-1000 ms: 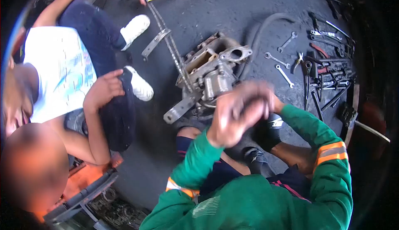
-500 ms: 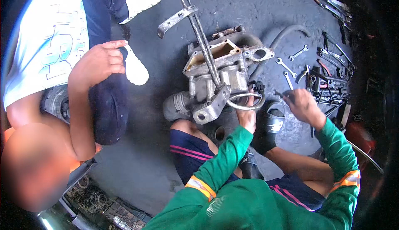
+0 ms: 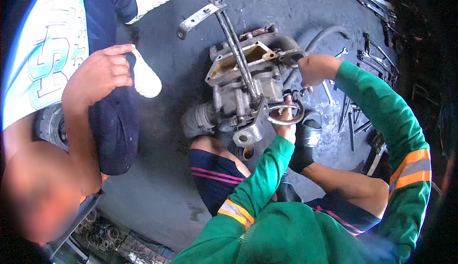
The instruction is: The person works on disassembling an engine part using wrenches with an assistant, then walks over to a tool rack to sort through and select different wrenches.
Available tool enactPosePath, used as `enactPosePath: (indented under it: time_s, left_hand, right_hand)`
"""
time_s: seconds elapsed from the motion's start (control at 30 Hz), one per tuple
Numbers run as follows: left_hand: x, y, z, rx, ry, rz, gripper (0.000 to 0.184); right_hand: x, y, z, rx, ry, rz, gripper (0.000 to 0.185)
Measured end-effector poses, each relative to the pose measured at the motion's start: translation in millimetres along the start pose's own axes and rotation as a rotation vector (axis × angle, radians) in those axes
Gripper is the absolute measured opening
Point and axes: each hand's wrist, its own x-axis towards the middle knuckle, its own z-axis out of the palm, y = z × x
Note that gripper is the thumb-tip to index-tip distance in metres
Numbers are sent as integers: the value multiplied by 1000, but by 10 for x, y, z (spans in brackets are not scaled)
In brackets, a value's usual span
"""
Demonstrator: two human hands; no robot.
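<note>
A greasy cast-metal engine manifold (image 3: 238, 85) rests in front of me, with a rectangular opening on top and two long thin rods crossing it. A metal bracket (image 3: 248, 132) sticks out at its near end. My left hand (image 3: 286, 125) is at the curved metal pipe (image 3: 301, 113) on its near right side, with a finger up through the loop; the other fingers are partly hidden. My right hand (image 3: 317, 70) is closed beside the manifold's round flange (image 3: 291, 58). Whatever its curled fingers hold is hidden. A small black fitting (image 3: 288, 93) sits between the hands.
Spanners (image 3: 328, 92) and other hand tools (image 3: 377, 63) lie on the dark floor at the right. A hose (image 3: 329, 32) curves behind the manifold. Another person (image 3: 98, 75) crouches at the left, one hand on a knee. Greasy parts (image 3: 109, 235) lie at bottom left.
My right hand has moved up and left from beside the tools to the manifold's flange. My left hand stays at the curved pipe. The view has shifted slightly.
</note>
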Motion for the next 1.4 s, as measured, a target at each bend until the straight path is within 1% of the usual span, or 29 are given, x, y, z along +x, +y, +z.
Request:
enactPosePath:
  time_s: [0.07,0.13,0.2,0.23,0.33,0.37,0.4,0.43,0.47,0.5,0.53,0.57,0.6,0.67,0.7,0.73,0.8,0.83,0.93,0.97,1.0,1.07,1.1,1.17,1.2,1.23,1.27,1.3,1.4]
  left_hand:
    - [-8,-2,1,-34,-7,-31,30]
    - [-1,-22,-3,-78,-9,-70,29]
    - [21,-62,-8,-131,-14,-118,27]
    - [3,-12,12,-92,-1,-97,27]
    - [-89,197,53,4,28,-61,26]
    - [-91,220,54,22,30,-61,26]
    - [-86,226,60,40,32,-60,26]
    - [-78,184,43,-24,-1,-63,30]
    - [-34,83,-12,52,-56,-84,33]
    - [58,-55,-88,127,-111,-103,37]
    - [170,-250,-191,203,-166,-121,43]
    - [304,-453,-288,286,-227,-288,41]
    - [292,-400,-268,123,-257,-322,40]
    - [224,-326,-187,-211,-313,-386,37]
    - [178,-126,-172,-317,-418,-455,36]
    - [149,-82,-157,-411,-447,-485,37]
    - [121,-46,-139,-597,-507,-542,41]
    - [163,-68,-153,-732,-574,-580,43]
    - [184,-160,-160,-873,-569,-634,43]
    - [185,-168,-161,-971,-568,-699,43]
    - [174,-171,-163,-1026,-590,-707,42]
    - [170,-237,-157,-1023,-528,-680,40]
    - [172,-237,-166,-1080,-572,-722,39]
    - [187,-247,-175,-1098,-565,-774,40]
    - [214,-259,-185,-1110,-560,-794,40]
    - [217,-293,-197,-1109,-609,-758,42]
    - [204,-290,-212,-1073,-559,-753,42]
    - [195,-286,-209,-1038,-513,-748,42]
    - [162,-318,-184,-993,-443,-719,43]
  right_hand:
    - [62,6,-33,-55,-72,4,26]
    - [140,45,-55,2,-197,36,25]
    - [276,158,-4,54,-271,70,24]
    - [308,201,24,81,-307,88,23]
    - [162,41,-168,33,-374,111,21]
    - [120,-21,-198,-15,-300,97,27]
    - [150,-47,-223,-57,-328,66,27]
    - [180,-76,-231,-96,-358,32,27]
    - [225,-95,-239,-135,-387,-2,27]
    - [358,-106,-219,-154,-509,42,33]
    - [463,-74,-163,-172,-535,52,34]
    - [549,-40,-93,-189,-561,60,34]
    - [599,0,-54,-208,-588,70,35]
    - [620,154,35,-107,-479,49,37]
    - [571,137,23,-112,-431,15,38]
    - [519,117,8,-119,-383,-18,39]
    - [247,-145,-203,-247,-286,-127,38]
    - [254,-209,-184,-267,-319,-113,37]
    - [202,-272,-122,-147,-288,43,36]
    - [241,-284,-91,-170,-368,79,31]
    - [318,-296,-85,-196,-446,118,29]
    - [515,-202,-70,-252,-596,201,29]
    - [566,-110,-52,-134,-631,90,24]
    - [246,-89,-92,-115,-199,-107,23]
    - [168,-145,-59,-214,-79,-217,20]
    - [99,-189,-16,-327,59,-315,19]
    - [37,-225,36,-441,209,-393,18]
    - [41,-300,123,-592,252,-426,14]
    - [119,-270,223,-722,246,-502,7]
